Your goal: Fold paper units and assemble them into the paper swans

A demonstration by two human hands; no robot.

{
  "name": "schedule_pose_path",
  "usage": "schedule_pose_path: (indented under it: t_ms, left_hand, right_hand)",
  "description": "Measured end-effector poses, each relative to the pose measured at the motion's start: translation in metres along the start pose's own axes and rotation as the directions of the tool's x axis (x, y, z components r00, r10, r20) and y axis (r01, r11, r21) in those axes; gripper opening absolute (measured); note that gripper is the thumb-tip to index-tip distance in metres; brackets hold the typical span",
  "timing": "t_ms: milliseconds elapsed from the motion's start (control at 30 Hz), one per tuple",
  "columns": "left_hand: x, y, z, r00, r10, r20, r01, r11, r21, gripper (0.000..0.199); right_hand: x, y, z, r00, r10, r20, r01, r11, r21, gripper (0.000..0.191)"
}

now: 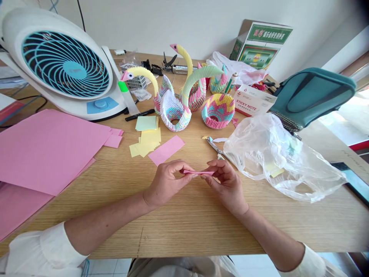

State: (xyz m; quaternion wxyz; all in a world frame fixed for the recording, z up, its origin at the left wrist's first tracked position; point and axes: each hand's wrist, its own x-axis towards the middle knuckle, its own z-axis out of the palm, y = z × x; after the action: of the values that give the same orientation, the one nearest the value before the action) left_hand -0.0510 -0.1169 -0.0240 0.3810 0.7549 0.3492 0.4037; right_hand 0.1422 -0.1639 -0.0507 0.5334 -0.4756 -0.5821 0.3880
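My left hand (167, 182) and my right hand (227, 185) hover over the wooden table (184, 227), pinching a narrow pink paper strip (198, 173) between their fingertips. The strip is folded lengthwise, and its middle lies between my fingers. Just beyond my hands, a wider pink paper rectangle (166, 150) lies flat. Metal scissors (215, 147) rest closed near my right fingers, with their tips partly under a clear plastic bag (282, 157). Pale yellow and green paper slips (145, 139) lie in a loose pile beyond my left hand.
Large pink paper sheets (49, 150) cover the left of the table. Behind them stands a white and teal fan (62, 63). Folded-paper swans (175, 111) and a paper bowl (218, 110) stand at the back, near a sticky note box (253, 100) and a teal pouch (313, 96).
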Motion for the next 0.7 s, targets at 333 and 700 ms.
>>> schedule_pose_path:
  t_ms: [333, 700]
  left_hand:
    - [0.007, -0.013, -0.030, 0.864, 0.481, 0.151, -0.502, 0.795, 0.339, 0.012]
    - [0.008, -0.013, -0.023, 0.855, 0.404, 0.326, -0.509, 0.778, 0.368, 0.035]
  right_hand:
    - [0.016, -0.010, -0.018, 0.986, 0.166, 0.030, -0.168, 0.983, 0.076, 0.031]
    - [0.023, -0.016, -0.014, 0.902, 0.332, 0.276, -0.358, 0.932, 0.049, 0.042]
